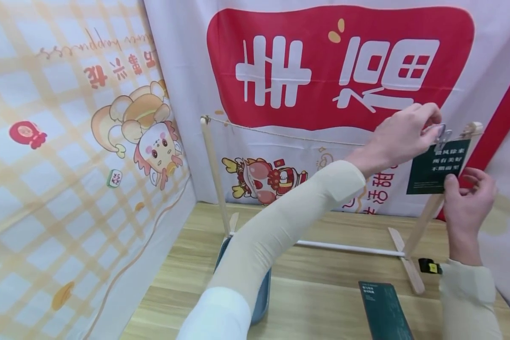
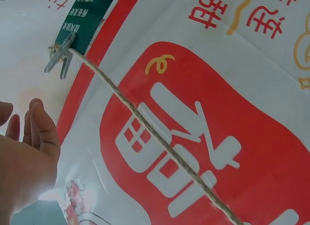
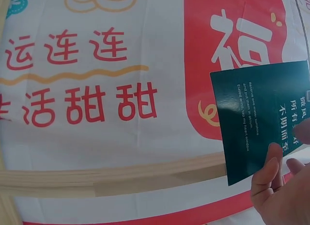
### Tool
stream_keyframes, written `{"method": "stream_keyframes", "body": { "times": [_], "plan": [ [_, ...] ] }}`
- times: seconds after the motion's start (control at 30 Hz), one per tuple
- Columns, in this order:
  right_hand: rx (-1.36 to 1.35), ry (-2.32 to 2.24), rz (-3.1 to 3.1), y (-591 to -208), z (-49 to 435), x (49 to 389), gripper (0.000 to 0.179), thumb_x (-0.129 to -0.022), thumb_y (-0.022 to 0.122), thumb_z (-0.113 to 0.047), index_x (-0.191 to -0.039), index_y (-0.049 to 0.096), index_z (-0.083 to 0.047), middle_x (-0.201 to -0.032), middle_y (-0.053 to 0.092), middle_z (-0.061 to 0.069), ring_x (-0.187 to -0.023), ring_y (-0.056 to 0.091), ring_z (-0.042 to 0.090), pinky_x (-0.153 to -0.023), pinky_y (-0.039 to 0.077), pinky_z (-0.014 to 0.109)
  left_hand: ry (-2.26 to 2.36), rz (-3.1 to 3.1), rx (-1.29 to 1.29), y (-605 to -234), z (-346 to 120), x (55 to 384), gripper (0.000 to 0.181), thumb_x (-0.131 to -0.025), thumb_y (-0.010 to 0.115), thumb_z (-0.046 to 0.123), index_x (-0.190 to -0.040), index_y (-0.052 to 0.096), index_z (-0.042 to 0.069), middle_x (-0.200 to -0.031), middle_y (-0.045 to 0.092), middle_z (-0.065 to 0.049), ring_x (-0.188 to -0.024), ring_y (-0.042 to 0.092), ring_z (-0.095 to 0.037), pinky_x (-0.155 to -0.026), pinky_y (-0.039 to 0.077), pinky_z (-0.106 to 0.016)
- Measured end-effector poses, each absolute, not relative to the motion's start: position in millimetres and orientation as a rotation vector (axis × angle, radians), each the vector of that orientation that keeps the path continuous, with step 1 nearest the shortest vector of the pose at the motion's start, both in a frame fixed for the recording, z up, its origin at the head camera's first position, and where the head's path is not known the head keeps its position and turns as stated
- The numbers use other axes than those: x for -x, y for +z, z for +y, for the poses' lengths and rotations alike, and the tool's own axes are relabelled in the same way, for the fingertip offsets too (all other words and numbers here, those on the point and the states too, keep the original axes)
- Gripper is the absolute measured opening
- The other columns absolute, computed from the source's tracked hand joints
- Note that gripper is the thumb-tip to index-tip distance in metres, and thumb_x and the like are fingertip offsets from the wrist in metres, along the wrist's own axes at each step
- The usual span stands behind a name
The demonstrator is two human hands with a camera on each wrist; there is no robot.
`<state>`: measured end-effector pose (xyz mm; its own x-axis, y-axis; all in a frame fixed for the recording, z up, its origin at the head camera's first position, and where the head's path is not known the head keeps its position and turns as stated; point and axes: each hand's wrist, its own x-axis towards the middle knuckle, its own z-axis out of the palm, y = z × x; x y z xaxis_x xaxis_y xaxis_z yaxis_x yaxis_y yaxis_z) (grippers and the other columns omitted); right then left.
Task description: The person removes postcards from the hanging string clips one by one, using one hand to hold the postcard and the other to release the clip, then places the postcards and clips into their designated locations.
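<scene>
A dark green card [image 1: 425, 174] with white lettering hangs at the right end of a twine line [image 2: 118, 93]. A clear clothespin [image 2: 59, 56] grips it there. My left hand [image 1: 401, 137] is beside the clothespin, fingers bent; the left wrist view shows a gap between its fingertips and the clothespin. My right hand [image 1: 469, 205] holds the card by its lower right edge, thumb on the printed face and the other fingers curled at the edge. In the right wrist view this thumb [image 3: 275, 151] lies by the lettering.
A wooden frame [image 1: 214, 174] with posts and splayed feet carries the twine. A white bar [image 1: 350, 248] joins its base. Another green card [image 1: 384, 309] lies on the wooden table [image 1: 314, 302]. A blue tray [image 1: 261, 302] is partly behind my left sleeve. A black-and-yellow object [image 1: 429, 266] sits near my right sleeve.
</scene>
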<state>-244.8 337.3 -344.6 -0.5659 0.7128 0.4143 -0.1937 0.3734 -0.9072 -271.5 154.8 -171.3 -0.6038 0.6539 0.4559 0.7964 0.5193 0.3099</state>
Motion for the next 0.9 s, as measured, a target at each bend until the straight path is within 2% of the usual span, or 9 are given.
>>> {"method": "stream_keyframes", "body": {
  "times": [0.17, 0.37, 0.6, 0.73, 0.9],
  "plan": [
    [0.475, 1.321, -1.788, -350, 340, 248, 0.041, -0.095, 0.06, -0.029, -0.134, 0.052, -0.022, -0.121, 0.044, -0.02, -0.082, 0.045, -0.002, -0.077, 0.041, 0.006, -0.576, -2.514, 1.212, -173, 174, 273, 0.037, -0.097, 0.059, 0.037, -0.132, 0.055, 0.025, -0.124, 0.062, 0.013, -0.095, 0.052, 0.007, -0.079, 0.041, 0.0],
    [0.459, 1.342, -1.761, -352, 341, 251, 0.039, -0.095, 0.061, -0.029, -0.132, 0.052, -0.022, -0.12, 0.046, -0.017, -0.077, 0.045, -0.001, -0.073, 0.041, 0.005, -0.466, -2.605, 1.07, -177, 189, 276, 0.047, -0.095, 0.058, 0.046, -0.14, 0.049, 0.032, -0.118, 0.063, 0.019, -0.083, 0.052, 0.008, -0.069, 0.041, -0.001],
    [0.48, 1.285, -1.759, -357, 349, 252, 0.039, -0.095, 0.06, -0.03, -0.132, 0.05, -0.022, -0.114, 0.047, -0.02, -0.077, 0.044, -0.003, -0.073, 0.039, 0.006, -0.426, -2.75, 1.01, -178, 209, 276, 0.025, -0.095, 0.056, 0.05, -0.111, 0.049, 0.033, -0.088, 0.059, 0.019, -0.071, 0.053, 0.007, -0.06, 0.042, -0.005],
    [0.496, 1.258, -1.772, -358, 349, 251, 0.04, -0.095, 0.06, -0.032, -0.133, 0.05, -0.021, -0.113, 0.046, -0.022, -0.079, 0.042, -0.004, -0.073, 0.038, 0.008, -0.473, -2.795, 0.978, -181, 215, 280, 0.022, -0.095, 0.055, 0.05, -0.105, 0.046, 0.033, -0.085, 0.057, 0.019, -0.07, 0.054, 0.006, -0.059, 0.042, -0.006],
    [0.494, 1.375, -1.778, -355, 347, 254, 0.043, -0.091, 0.067, -0.032, -0.129, 0.048, -0.021, -0.109, 0.046, -0.02, -0.087, 0.044, -0.001, -0.071, 0.039, 0.008, -0.688, -2.827, 0.873, -189, 214, 292, 0.018, -0.096, 0.055, 0.047, -0.097, 0.049, 0.03, -0.078, 0.058, 0.015, -0.063, 0.054, 0.002, -0.054, 0.043, -0.008]
  ]
}}
